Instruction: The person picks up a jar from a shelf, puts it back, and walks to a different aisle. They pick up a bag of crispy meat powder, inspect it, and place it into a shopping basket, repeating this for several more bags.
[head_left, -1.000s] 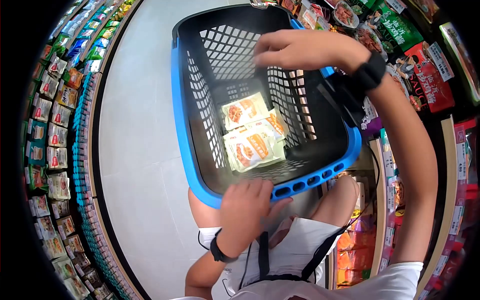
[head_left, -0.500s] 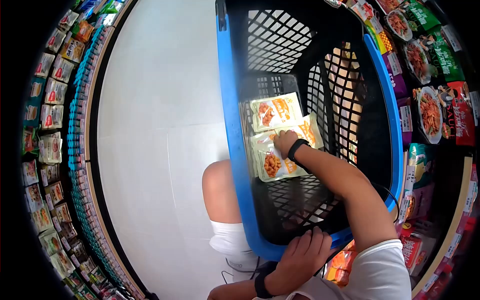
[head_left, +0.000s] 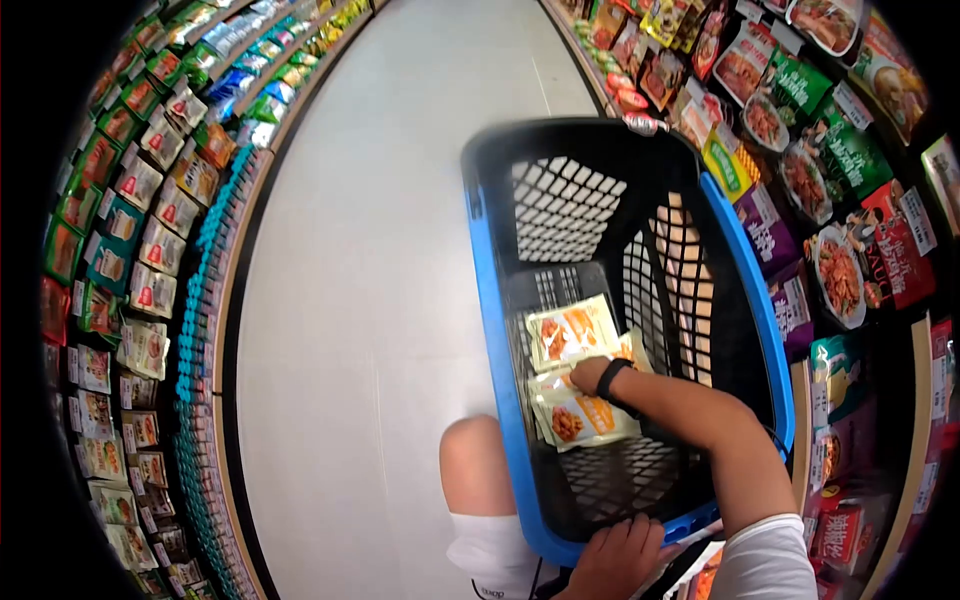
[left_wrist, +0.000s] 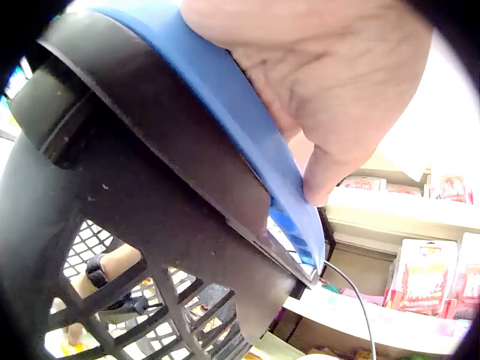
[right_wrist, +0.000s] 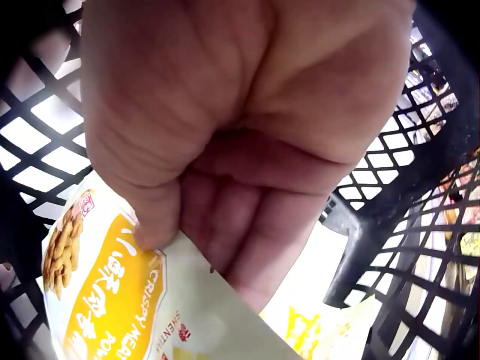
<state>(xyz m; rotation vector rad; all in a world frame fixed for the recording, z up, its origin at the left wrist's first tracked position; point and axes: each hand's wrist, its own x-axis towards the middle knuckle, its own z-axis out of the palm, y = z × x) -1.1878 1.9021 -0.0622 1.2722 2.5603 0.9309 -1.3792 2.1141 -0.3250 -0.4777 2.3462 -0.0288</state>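
from the head view, we see a deep black plastic shopping basket with a blue rim (head_left: 492, 345), and we reach down into it with the right hand (head_left: 588, 374), which wears a black wristband (head_left: 612, 378). around and under that hand lie flat cream-coloured packets with orange bands and pictures of brown pieces (head_left: 572, 410), overlapping on the basket's bottom. one flat cream packet with an orange panel (head_left: 572, 335) lies just beyond our fingers. nearer to us, the left hand (head_left: 617, 558) rests over the near end of the rim. to the left of both hands, past a pale grey floor (head_left: 380, 300), stands a long shelf of small packs (head_left: 130, 290); to the right, a shelf holds red, green and purple packages (head_left: 840, 275).

from the left wrist view, we have that hand's grip clamped on the blue rim, the thumb against its outer side. below the grip is the black lattice wall (left_wrist: 172, 300), and our other forearm shows through its gaps.

from the right wrist view, thumb and fingers come together on the edge of a cream packet with a yellow-orange panel (right_wrist: 101, 289), thumb on the printed front, fingers behind. more packets lie beneath and beside the grip.
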